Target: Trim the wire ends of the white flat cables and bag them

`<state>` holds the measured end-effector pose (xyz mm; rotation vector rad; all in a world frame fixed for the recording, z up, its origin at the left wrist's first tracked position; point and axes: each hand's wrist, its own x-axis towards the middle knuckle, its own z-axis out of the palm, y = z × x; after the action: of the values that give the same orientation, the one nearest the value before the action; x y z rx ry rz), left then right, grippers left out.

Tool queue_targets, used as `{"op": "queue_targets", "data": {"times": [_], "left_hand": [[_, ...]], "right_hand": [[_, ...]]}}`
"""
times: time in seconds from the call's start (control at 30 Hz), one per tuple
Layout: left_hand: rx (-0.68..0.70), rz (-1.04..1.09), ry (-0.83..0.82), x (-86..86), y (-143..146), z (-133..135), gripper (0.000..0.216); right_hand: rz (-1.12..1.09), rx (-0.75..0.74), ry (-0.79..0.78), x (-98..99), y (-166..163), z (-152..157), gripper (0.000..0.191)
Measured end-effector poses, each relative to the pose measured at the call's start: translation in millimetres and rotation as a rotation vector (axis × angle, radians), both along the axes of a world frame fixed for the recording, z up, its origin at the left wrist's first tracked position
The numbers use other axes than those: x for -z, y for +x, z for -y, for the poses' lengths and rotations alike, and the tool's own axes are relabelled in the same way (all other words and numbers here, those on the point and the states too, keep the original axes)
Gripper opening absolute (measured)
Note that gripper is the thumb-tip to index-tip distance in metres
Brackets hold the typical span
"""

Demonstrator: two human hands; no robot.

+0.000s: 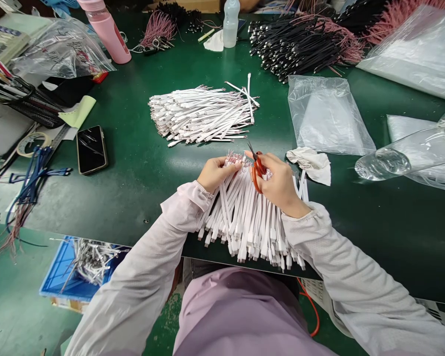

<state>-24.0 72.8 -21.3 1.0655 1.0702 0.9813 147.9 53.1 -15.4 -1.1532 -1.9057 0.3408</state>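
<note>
A fanned bundle of short white cables [250,220] lies on the green table in front of me, plugs toward me and bare wire ends away. My left hand [217,173] is closed on the far ends of the cables at the bundle's left. My right hand [278,184] is closed on small orange-handled scissors [257,165], whose blades point up over the wire ends.
A second heap of white cables [203,116] lies farther back. A phone [91,149] sits at the left, a crumpled cloth [311,163], plastic bags [324,116] and a lying bottle [404,155] at the right. Black cables [300,44] and a pink bottle [109,32] stand at the back.
</note>
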Motion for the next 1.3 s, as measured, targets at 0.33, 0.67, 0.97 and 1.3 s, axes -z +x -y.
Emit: {"op": "queue_targets", "data": {"times": [0.33, 0.67, 0.97, 1.3], "left_hand": [[0.003, -0.011, 0.013, 3.5, 0.3, -0.5, 0.037], [0.013, 0.015, 0.009, 3.4, 1.0, 0.6, 0.037], [-0.006, 0.004, 0.013, 2.5, 0.9, 0.1, 0.036], [-0.036, -0.041, 0.057, 2.1, 1.6, -0.3, 0.04]], "right_hand": [[-0.038, 0.009, 0.008, 0.3, -0.1, -0.6, 0.015], [-0.122, 0.023, -0.103, 0.4, 2.7, -0.8, 0.02], [-0.095, 0.07, -0.08, 1.3, 2.6, -1.5, 0.017], [-0.012, -0.019, -0.038, -1.3, 0.5, -0.4, 0.015]]}}
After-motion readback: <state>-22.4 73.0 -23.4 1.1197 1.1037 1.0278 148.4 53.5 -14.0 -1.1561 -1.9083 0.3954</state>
